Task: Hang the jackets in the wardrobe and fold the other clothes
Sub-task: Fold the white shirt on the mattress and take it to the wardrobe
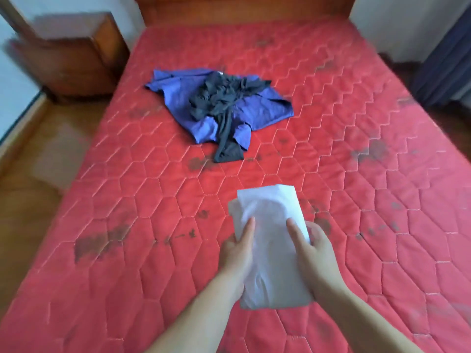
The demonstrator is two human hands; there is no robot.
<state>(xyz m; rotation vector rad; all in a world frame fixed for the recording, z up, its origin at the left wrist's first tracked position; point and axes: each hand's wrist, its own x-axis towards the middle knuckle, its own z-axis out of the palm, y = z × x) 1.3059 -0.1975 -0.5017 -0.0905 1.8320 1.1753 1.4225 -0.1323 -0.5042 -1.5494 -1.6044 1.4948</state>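
— What sort of place is this?
— A bedroom in a home: a bare red quilted mattress point(331, 123) with a wooden headboard point(242, 8) at its far edge.
— Anything else?
— A wooden nightstand point(74, 57) beside its far left corner, wood flooring point(30, 200), a dark curtain point(443, 67).

Red quilted mattress point(356, 174) (stained), wooden headboard point(242, 8), nightstand point(76, 59), wood floor point(25, 212)
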